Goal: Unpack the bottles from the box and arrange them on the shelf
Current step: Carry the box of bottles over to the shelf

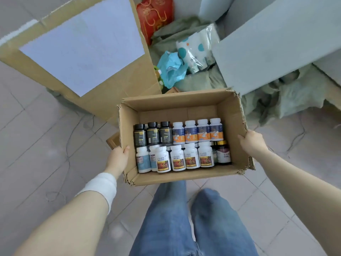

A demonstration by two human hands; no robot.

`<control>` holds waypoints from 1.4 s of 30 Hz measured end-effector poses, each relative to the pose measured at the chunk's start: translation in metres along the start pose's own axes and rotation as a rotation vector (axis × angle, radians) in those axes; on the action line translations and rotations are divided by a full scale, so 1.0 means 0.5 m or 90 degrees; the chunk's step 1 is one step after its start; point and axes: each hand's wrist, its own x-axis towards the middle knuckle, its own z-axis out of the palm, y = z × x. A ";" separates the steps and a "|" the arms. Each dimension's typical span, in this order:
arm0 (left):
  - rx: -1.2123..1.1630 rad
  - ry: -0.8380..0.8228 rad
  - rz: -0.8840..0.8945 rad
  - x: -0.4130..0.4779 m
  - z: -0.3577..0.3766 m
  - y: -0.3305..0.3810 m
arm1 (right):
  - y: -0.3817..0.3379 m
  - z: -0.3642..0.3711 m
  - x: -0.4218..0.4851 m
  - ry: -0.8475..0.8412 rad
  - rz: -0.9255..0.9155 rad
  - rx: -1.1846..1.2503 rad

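An open cardboard box (230, 115) hangs in front of me above the tiled floor, carried between both hands. My left hand (118, 157) grips its left wall, thumb over the rim. My right hand (252, 141) grips the right wall. Inside stand several bottles in two rows: three dark bottles (152, 133) at back left, several white bottles with blue and orange labels (197, 131) at back right, several white bottles with red labels (184, 157) in front, and a dark gold-capped bottle (223, 153) at front right. No shelf is in view.
A large cardboard box (103, 100) with a white sheet on it stands ahead on the left. Behind lie a red bag (155, 17), a blue plastic bag (170, 68), a dotted package (195, 50) and green cloth (287, 100). A grey panel (276, 45) slants at right. My jeans-clad legs (184, 222) are below.
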 end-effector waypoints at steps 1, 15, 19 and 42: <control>0.023 -0.007 0.019 -0.011 0.010 0.020 | 0.042 0.002 -0.013 0.002 0.024 0.021; 0.301 -0.119 0.405 -0.366 0.325 0.423 | 0.756 0.056 -0.331 0.067 0.355 0.313; 0.370 -0.158 0.516 -0.494 0.461 0.559 | 0.937 0.069 -0.413 0.101 0.455 0.373; 0.626 -0.348 0.815 -1.146 1.257 1.204 | 1.696 -0.031 -0.563 0.170 0.889 0.622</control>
